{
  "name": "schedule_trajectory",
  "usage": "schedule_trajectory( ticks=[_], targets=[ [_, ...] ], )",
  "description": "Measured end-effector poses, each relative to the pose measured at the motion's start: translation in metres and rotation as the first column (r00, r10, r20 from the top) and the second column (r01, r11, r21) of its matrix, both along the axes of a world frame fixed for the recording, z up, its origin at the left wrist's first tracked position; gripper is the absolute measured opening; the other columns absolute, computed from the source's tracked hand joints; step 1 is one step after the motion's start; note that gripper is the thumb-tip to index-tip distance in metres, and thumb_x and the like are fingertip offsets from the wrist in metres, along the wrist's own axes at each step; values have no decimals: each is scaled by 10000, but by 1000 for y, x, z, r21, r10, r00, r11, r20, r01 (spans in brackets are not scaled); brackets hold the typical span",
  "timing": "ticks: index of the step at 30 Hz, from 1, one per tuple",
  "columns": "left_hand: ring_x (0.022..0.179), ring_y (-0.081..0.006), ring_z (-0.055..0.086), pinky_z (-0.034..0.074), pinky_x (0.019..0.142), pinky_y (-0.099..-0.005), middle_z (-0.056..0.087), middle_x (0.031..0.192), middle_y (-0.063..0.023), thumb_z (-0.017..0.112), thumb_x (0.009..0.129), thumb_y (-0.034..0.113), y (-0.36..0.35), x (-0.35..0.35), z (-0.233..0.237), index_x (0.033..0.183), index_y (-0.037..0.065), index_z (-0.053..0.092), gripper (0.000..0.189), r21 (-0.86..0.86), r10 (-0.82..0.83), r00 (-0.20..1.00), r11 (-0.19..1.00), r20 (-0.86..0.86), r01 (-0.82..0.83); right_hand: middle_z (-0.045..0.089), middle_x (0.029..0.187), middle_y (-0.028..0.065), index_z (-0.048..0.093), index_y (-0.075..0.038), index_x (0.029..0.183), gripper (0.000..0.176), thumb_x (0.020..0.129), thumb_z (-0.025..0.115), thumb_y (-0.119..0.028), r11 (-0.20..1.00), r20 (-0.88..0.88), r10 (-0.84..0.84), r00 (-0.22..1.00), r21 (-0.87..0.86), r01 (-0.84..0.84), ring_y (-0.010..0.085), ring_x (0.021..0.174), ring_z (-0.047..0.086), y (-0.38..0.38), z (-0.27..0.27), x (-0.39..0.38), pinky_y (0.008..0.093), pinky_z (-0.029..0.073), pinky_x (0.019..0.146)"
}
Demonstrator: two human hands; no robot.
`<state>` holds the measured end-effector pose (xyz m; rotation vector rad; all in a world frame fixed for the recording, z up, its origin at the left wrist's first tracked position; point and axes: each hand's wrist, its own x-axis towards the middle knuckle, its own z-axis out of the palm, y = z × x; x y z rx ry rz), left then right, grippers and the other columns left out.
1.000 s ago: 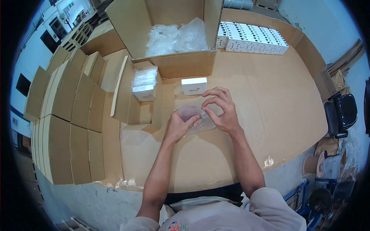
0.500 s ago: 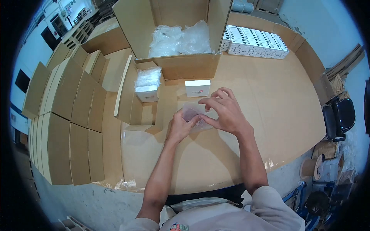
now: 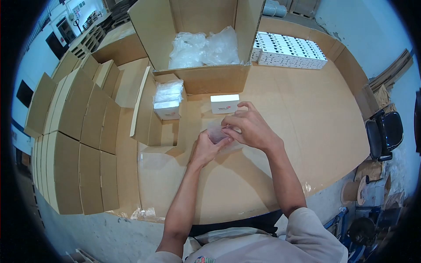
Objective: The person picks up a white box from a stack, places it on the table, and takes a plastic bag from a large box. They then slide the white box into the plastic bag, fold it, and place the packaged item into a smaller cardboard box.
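Note:
Between both hands is a clear plastic bag (image 3: 214,129), seemingly bubble wrap, held above the cardboard-covered table. My left hand (image 3: 205,148) grips its near left side, thumb across it. My right hand (image 3: 253,130) pinches the bag's right side with thumb and fingers. Whether anything is inside the bag is hidden by the fingers. Just beyond my right hand, a small white box (image 3: 224,105) with red and dark print stands on the table. Left of it, an open cardboard carton (image 3: 169,143) holds several white boxes in clear wrapping (image 3: 167,109) toward its far end.
A large open cardboard box (image 3: 210,79) at the back contains more clear plastic bags (image 3: 190,49). Rows of white printed boxes (image 3: 291,52) stand at the far right. Folded brown cartons (image 3: 83,131) are stacked along the left. A cardboard wall (image 3: 351,74) edges the table.
My right hand has come down and left onto the bag, its fingers closing from a spread pose. The bag looks more bunched between the hands. The view has tilted slightly.

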<state>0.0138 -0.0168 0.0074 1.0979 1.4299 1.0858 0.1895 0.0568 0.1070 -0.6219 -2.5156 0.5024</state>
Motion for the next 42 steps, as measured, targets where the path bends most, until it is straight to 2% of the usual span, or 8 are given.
schedule_trajectory(
  ticks=[3, 7, 9, 12, 15, 27, 34, 42],
  targets=[
    [869, -141, 687, 563, 775, -311, 739, 1021, -78, 838, 858, 99, 0, 0, 2, 1096, -13, 692, 301, 17, -38, 993, 999, 116, 36, 738, 936, 98, 712, -53, 1009, 139, 897, 726, -134, 991, -300, -58, 952, 100, 92, 253, 892, 689, 2, 9, 4, 409, 516, 889],
    [841, -132, 689, 553, 734, -296, 748, 996, -83, 834, 863, 98, -2, 5, 8, 1123, -15, 684, 321, 56, 2, 992, 998, 126, -9, 737, 1123, 77, 712, -67, 1175, 245, 930, 707, -73, 933, -625, -298, 722, -349, 83, 180, 1077, 663, 39, -37, 13, 356, 529, 893],
    [820, -138, 701, 561, 715, -299, 764, 990, -110, 842, 864, 125, -3, 6, 13, 1133, -37, 682, 352, 44, 10, 983, 999, 186, -18, 725, 1196, 85, 701, -76, 1237, 303, 935, 700, -44, 898, -659, -361, 659, -436, 56, 170, 1142, 641, 52, -56, 14, 331, 532, 896],
    [821, -143, 701, 558, 697, -293, 761, 997, -113, 840, 863, 105, -3, 4, 13, 1152, -46, 662, 372, 12, 2, 997, 1000, 83, -3, 712, 1225, 91, 690, -67, 1270, 351, 921, 721, -40, 895, -590, -340, 733, -442, 59, 177, 1123, 646, 55, -74, 12, 322, 537, 886],
    [823, -145, 703, 561, 698, -290, 760, 999, -114, 841, 859, 97, -2, 4, 14, 1162, -36, 657, 378, 40, -26, 989, 999, 147, 20, 706, 1239, 91, 696, -55, 1253, 357, 900, 751, -44, 885, -533, -343, 773, -460, 75, 178, 1113, 646, 54, -72, 5, 320, 546, 876],
    [881, -144, 722, 579, 764, -292, 759, 1013, -97, 860, 837, 133, -3, 4, 8, 1184, -6, 660, 424, 31, 35, 995, 999, 90, -38, 714, 1083, 65, 725, -21, 1165, 276, 893, 748, 19, 768, -541, -461, 703, -641, 11, 150, 995, 671, 59, -89, 0, 298, 588, 840],
    [854, -134, 708, 557, 703, -281, 754, 1012, -92, 857, 840, 122, -4, 4, 12, 1179, -6, 660, 413, 26, 19, 996, 999, 83, -22, 636, 1156, 212, 520, 67, 1106, 222, 951, 675, 36, 729, -761, -544, 353, -637, -249, 296, 1024, 720, 52, -73, 8, 427, 674, 848],
    [843, -124, 699, 544, 672, -266, 751, 1006, -87, 846, 848, 100, -3, 3, 6, 1239, -10, 627, 462, 42, -6, 993, 999, 120, 1, 675, 1102, 204, 557, 52, 1047, 188, 934, 707, 33, 747, -764, -464, 449, -610, -266, 246, 988, 723, 39, -61, 20, 380, 651, 828]
  ],
)
